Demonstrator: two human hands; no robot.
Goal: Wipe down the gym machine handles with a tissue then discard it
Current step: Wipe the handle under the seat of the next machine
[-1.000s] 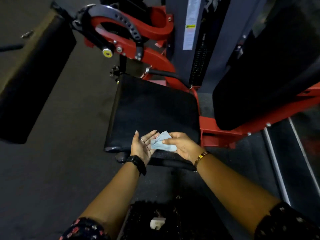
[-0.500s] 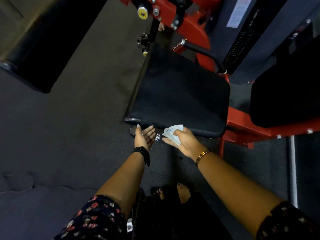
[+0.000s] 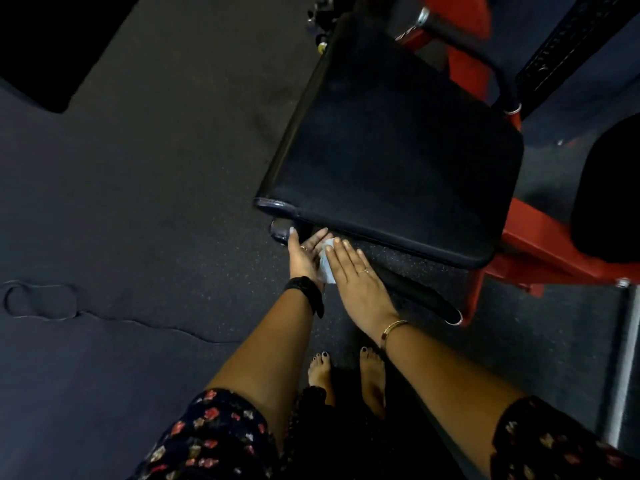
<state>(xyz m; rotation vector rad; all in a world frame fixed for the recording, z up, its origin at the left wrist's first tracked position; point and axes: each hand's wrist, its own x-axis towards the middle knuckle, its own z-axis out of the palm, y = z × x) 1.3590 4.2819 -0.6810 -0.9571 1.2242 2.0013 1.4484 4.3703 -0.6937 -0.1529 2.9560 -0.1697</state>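
The tissue (image 3: 327, 269) lies pressed between both hands: left hand (image 3: 304, 258) under it, right hand (image 3: 358, 284) flat on top, fingers straight, beside the seat (image 3: 391, 150).

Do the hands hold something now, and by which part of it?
The tissue is pressed flat between the left hand, palm up, and the right hand laid over it, by its broad faces. No fingers curl round it.

Right hand (image 3: 360, 285) presses the tissue (image 3: 327, 268) flat against the left hand (image 3: 304, 258), just beside the seat pad (image 3: 391, 147).
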